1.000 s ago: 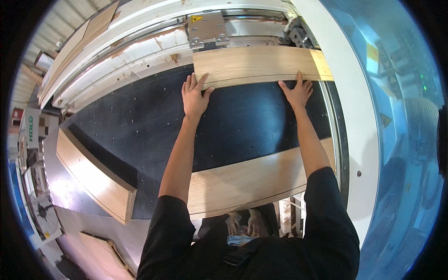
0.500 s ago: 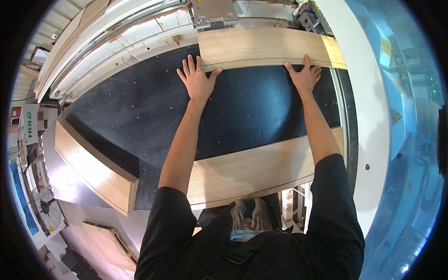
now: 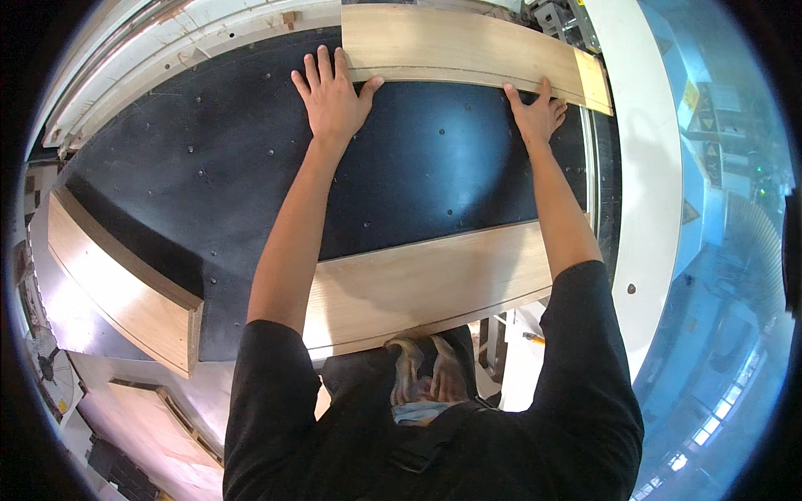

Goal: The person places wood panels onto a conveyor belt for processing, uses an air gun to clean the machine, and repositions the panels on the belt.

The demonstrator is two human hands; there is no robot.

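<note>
At the far side of the dark tabletop (image 3: 401, 167) lies a long pale wooden board (image 3: 451, 46) with a groove along its near edge. My left hand (image 3: 328, 100) is open, fingers spread, at the board's left end; the thumb lies along its near edge. Near the right end, my right hand (image 3: 536, 113) touches the same edge with thumb and forefinger apart. Its other fingers are partly bent and neither hand wraps round the board. A second pale wooden board (image 3: 434, 280) lies along the near edge, beneath my forearms.
A third wooden board (image 3: 125, 284) with a thick edge lies at the left. On the right, a white machine rail (image 3: 652, 167) runs beside a metal strip (image 3: 590, 167), with blue casing (image 3: 718, 334) beyond. Another wooden panel (image 3: 163, 417) sits lower left.
The view has shifted, and the far board and both hands appear higher in the picture. Both hands keep the same places on the board. The metal block at the top has left view.
</note>
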